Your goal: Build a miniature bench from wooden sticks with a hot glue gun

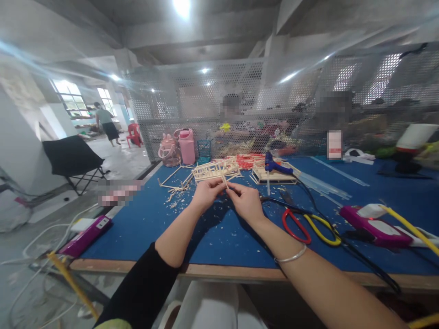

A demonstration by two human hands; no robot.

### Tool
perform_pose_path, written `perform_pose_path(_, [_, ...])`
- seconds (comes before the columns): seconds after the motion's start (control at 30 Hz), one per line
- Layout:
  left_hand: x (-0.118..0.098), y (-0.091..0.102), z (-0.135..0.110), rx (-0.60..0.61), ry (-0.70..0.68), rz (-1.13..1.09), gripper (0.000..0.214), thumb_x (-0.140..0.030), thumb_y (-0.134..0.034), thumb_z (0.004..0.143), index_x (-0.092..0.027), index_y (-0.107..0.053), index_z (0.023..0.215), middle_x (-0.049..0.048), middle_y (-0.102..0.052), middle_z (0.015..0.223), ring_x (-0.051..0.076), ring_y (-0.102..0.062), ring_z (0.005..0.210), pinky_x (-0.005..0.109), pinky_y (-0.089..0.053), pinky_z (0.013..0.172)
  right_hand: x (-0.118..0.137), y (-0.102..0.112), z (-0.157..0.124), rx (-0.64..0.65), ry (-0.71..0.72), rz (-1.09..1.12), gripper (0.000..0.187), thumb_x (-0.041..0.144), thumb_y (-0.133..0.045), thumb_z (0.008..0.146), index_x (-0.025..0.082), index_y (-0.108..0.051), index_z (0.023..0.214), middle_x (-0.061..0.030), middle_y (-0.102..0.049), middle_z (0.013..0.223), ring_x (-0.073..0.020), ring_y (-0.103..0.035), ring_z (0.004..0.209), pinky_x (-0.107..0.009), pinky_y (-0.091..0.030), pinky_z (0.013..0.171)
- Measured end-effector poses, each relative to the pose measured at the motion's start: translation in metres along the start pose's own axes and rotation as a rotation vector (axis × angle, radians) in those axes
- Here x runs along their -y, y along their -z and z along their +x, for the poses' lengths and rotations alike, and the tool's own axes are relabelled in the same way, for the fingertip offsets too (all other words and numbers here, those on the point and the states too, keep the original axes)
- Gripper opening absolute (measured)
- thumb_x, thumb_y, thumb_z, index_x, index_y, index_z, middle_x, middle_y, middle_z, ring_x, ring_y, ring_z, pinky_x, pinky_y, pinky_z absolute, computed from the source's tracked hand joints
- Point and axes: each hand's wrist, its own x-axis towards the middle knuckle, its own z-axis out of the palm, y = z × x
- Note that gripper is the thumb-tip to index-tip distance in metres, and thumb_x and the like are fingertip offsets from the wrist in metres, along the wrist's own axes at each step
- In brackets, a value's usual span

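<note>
Above the blue tabletop, my left hand [206, 195] and my right hand [247, 201] meet, fingertips pinched on a thin wooden stick [225, 182]. Fingers cover much of it. Just beyond lies a frame of glued wooden sticks [212, 170], with an open stick outline [174, 179] at its left. A second stick frame [274, 176] stands to the right, and a blue glue gun [277, 167] rests on it. Red-coloured sticks [248, 161] lie piled behind. Wood scraps [174, 199] are scattered near my left hand.
Scissors with red and yellow handles [310, 227] lie right of my right forearm. Clear glue sticks [324, 185], a purple power strip [375, 226] and cables are further right. Another purple strip [87, 235] sits at the left edge. Pink bottles [187, 146] stand before a perforated screen [206, 100].
</note>
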Motion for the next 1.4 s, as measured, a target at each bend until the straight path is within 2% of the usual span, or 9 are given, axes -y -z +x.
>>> perform_pose_path(0.1, [0.0004, 0.0015, 0.0001, 0.015, 0.024, -0.007, 0.019, -0.025, -0.068, 0.061, -0.017, -0.075, 0.077, -0.0012, -0.061, 0.056, 0.008, -0.05, 0.05, 0.018, -0.031, 0.044, 0.0, 0.0011, 0.0, -0.001, 0.015, -0.043, 0.029, 0.023, -0.054, 0.08, 0.023, -0.073, 0.102, -0.0055, -0.072, 0.103, -0.0245, -0.069, 0.095, -0.037, -0.052, 0.086])
perform_pose_path(0.33, [0.0001, 0.0024, 0.0013, 0.025, 0.055, -0.052, 0.015, -0.028, -0.064, 0.064, -0.015, -0.07, 0.067, 0.0007, -0.064, 0.061, 0.007, -0.051, 0.047, 0.017, -0.03, 0.041, 0.0026, -0.0004, -0.002, 0.001, 0.048, -0.138, 0.033, 0.021, -0.051, 0.083, 0.023, -0.07, 0.109, -0.0088, -0.071, 0.106, -0.0265, -0.067, 0.098, -0.039, -0.05, 0.089])
perform_pose_path(0.6, [0.0029, 0.0007, 0.0028, 0.0, 0.033, -0.065, 0.02, -0.031, -0.071, 0.062, -0.016, -0.072, 0.074, 0.0011, -0.067, 0.066, 0.007, -0.054, 0.048, 0.018, -0.035, 0.043, 0.0029, -0.0006, -0.0023, 0.024, 0.082, -0.227, 0.034, 0.018, -0.049, 0.085, 0.021, -0.069, 0.112, -0.01, -0.072, 0.105, -0.0254, -0.067, 0.099, -0.038, -0.05, 0.09])
perform_pose_path(0.87, [0.0055, 0.0001, 0.0045, -0.026, 0.035, -0.07, 0.025, -0.031, -0.07, 0.063, -0.016, -0.073, 0.082, 0.0013, -0.069, 0.069, 0.007, -0.054, 0.048, 0.017, -0.036, 0.043, 0.008, 0.0014, -0.0031, 0.021, 0.056, -0.241, 0.033, 0.019, -0.051, 0.085, 0.022, -0.069, 0.112, -0.0092, -0.071, 0.107, -0.0245, -0.067, 0.099, -0.035, -0.051, 0.089])
perform_pose_path(1.07, [0.0034, 0.0014, 0.0022, -0.045, 0.023, -0.052, 0.025, -0.036, -0.07, 0.061, -0.015, -0.071, 0.074, 0.0002, -0.066, 0.064, 0.008, -0.053, 0.048, 0.017, -0.036, 0.043, 0.0078, 0.0002, -0.0025, 0.032, 0.057, -0.24, 0.033, 0.018, -0.049, 0.086, 0.018, -0.069, 0.112, -0.0097, -0.071, 0.107, -0.0232, -0.067, 0.099, -0.033, -0.05, 0.089])
perform_pose_path(1.23, [0.0059, 0.0001, 0.0029, -0.073, -0.015, -0.005, 0.027, -0.04, -0.073, 0.058, -0.015, -0.068, 0.066, -0.0028, -0.058, 0.052, 0.008, -0.05, 0.047, 0.018, -0.035, 0.044, 0.0094, -0.0017, -0.0035, 0.052, 0.068, -0.242, 0.035, 0.016, -0.048, 0.086, 0.019, -0.067, 0.115, -0.0093, -0.071, 0.109, -0.0232, -0.067, 0.1, -0.034, -0.05, 0.09])
perform_pose_path(1.4, [0.0085, -0.0015, 0.0038, -0.066, -0.05, 0.035, 0.029, -0.044, -0.07, 0.059, -0.015, -0.066, 0.065, -0.0032, -0.057, 0.052, 0.009, -0.049, 0.047, 0.02, -0.036, 0.044, 0.0091, -0.0031, -0.0033, 0.058, 0.066, -0.239, 0.036, 0.015, -0.046, 0.086, 0.021, -0.067, 0.115, -0.0087, -0.072, 0.106, -0.0234, -0.066, 0.101, -0.035, -0.049, 0.09])
